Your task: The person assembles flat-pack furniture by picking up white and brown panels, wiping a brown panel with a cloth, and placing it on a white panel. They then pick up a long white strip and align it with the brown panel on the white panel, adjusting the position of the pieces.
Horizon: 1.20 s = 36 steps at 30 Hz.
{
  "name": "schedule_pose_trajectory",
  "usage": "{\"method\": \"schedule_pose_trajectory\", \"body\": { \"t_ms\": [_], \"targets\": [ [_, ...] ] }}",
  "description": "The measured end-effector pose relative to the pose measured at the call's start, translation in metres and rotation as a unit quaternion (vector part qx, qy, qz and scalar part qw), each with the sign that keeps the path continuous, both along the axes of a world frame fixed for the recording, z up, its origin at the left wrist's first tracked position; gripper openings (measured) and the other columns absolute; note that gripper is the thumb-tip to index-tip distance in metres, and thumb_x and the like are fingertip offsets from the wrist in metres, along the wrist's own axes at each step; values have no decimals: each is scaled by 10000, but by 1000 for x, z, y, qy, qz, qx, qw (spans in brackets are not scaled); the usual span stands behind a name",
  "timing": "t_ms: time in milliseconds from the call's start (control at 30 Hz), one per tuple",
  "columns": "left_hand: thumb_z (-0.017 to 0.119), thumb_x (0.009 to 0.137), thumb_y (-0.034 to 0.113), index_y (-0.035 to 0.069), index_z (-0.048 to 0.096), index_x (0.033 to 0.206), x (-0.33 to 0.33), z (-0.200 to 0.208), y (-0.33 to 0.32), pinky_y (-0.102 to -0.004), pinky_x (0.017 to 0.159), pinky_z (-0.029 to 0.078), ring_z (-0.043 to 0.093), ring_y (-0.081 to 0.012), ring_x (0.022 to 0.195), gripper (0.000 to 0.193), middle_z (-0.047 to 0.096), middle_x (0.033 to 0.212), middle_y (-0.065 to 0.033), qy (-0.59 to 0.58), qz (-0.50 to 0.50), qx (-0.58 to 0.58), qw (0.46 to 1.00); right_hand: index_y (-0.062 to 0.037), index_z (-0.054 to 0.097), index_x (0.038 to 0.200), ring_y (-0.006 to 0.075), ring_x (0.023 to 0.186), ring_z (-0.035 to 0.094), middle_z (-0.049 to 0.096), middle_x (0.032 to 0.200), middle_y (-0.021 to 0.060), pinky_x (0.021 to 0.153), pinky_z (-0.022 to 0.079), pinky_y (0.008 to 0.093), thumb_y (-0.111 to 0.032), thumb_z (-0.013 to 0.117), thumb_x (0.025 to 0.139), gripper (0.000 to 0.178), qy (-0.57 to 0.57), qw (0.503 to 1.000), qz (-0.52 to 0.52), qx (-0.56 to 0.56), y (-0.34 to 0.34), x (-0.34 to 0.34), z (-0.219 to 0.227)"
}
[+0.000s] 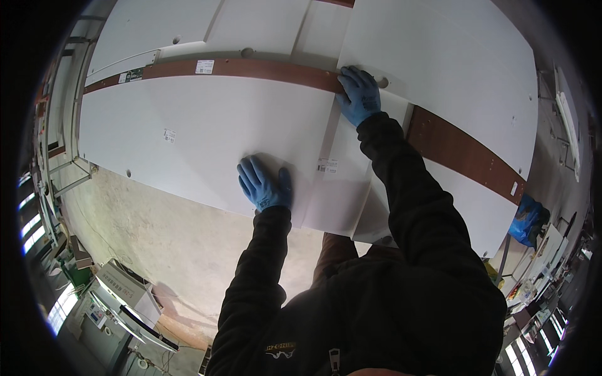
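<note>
My left hand (264, 183), in a blue glove, lies flat with fingers spread on a long white panel (213, 131). Farther off and to the right, my right hand (359, 94), gloved the same, has its thumb and fingers around the right end of a narrow brown strip (269, 70). The strip runs along the far edge of that panel and bears a small white label (204, 66). Part of its end is hidden under my right hand. More labels are stuck on the white surfaces near my hands.
Another large white panel (439, 69) lies at the far right, with a wider brown board (464, 150) beside it. A cardboard box (128, 288) and equipment stand on the floor at lower left. A blue bag (528, 220) hangs at the right, and a metal frame (72, 172) stands at the left.
</note>
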<state>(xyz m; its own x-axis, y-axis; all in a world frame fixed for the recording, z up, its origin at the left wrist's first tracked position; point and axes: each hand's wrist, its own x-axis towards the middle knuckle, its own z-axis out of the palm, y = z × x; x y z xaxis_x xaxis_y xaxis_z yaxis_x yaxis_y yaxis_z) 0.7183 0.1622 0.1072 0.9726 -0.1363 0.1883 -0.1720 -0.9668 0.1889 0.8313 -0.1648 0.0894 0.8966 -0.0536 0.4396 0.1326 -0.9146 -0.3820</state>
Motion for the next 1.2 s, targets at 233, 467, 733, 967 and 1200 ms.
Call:
{"method": "schedule_pose_trajectory", "body": {
  "t_ms": [233, 467, 733, 967, 1200],
  "targets": [
    [649, 945, 490, -16, 330, 1587, 0, 2, 0, -599, 1208, 292, 340, -506, 1490, 877, 369, 1615, -292, 1, 2, -5, 1000, -49, 647, 1207, 371, 1194, 634, 697, 1261, 153, 1056, 495, 492, -97, 772, 771, 456, 11, 999, 24, -34, -4, 4, 9],
    [656, 946, 485, -19, 328, 1589, 0, 3, 0, -591, 1214, 289, 329, -502, 1501, 880, 367, 1623, -287, 15, 10, -11, 1000, -72, 637, 1216, 365, 1172, 631, 696, 1242, 142, 1037, 501, 477, -98, 774, 772, 466, 58, 997, 34, -47, -7, 7, 18],
    [648, 951, 490, -21, 330, 1589, -2, 2, 0, -594, 1215, 289, 335, -502, 1499, 877, 368, 1622, -293, 13, 9, -7, 1000, -77, 660, 1185, 351, 1170, 632, 701, 1223, 135, 1051, 492, 471, -153, 789, 777, 434, 82, 993, 46, -70, -7, 7, 20],
    [642, 954, 501, -25, 336, 1584, 0, 2, 1, -595, 1212, 297, 344, -504, 1492, 876, 374, 1614, -299, 12, 11, -7, 1000, -78, 675, 1156, 330, 1171, 635, 706, 1200, 126, 1066, 488, 467, -148, 764, 794, 379, 76, 992, 48, -86, -1, 3, 20],
    [677, 928, 458, -29, 348, 1570, 1, 1, 0, -585, 1222, 281, 330, -502, 1498, 870, 368, 1615, -297, 7, 13, -15, 1000, -62, 661, 1150, 329, 1232, 613, 691, 1245, 129, 1067, 486, 473, -115, 750, 786, 378, 52, 994, 58, -74, 2, 2, 16]
  ]
}}
